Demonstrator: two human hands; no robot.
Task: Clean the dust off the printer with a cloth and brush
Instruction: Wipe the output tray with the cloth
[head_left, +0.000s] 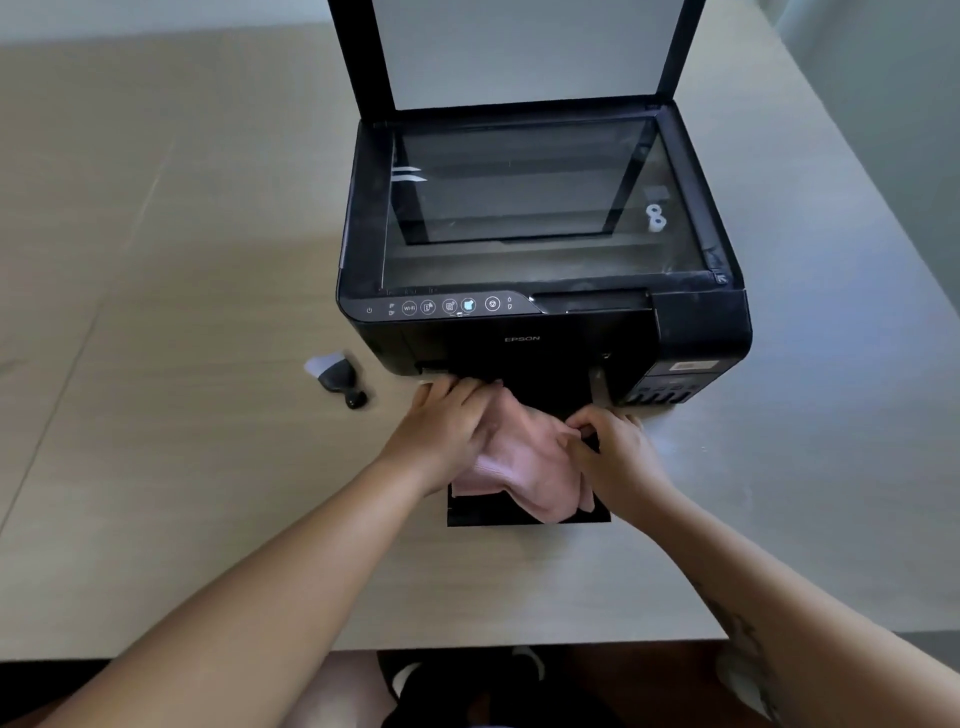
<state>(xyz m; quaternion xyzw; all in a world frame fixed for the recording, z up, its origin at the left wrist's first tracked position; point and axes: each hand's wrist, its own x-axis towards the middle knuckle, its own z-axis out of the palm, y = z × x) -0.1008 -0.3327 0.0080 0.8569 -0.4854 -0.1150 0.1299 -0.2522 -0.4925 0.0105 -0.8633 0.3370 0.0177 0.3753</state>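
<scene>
A black printer (696, 322) stands on the table with its scanner lid (524, 52) raised and the dusty glass bed (540, 208) exposed. Its black output tray (498, 512) is pulled out toward me. A pink cloth (524, 457) lies bunched on that tray. My left hand (447, 421) presses flat on the cloth's left part at the printer's front slot. My right hand (613, 447) pinches the cloth's right edge with curled fingers. A small black brush with pale bristles (337, 376) lies on the table left of the printer, apart from both hands.
The beige table (182, 312) stretches wide to the left and has a near edge (363, 647) just below my forearms. Its right edge (883, 208) runs diagonally beside the printer. Dark shoes (467, 680) show below the table edge.
</scene>
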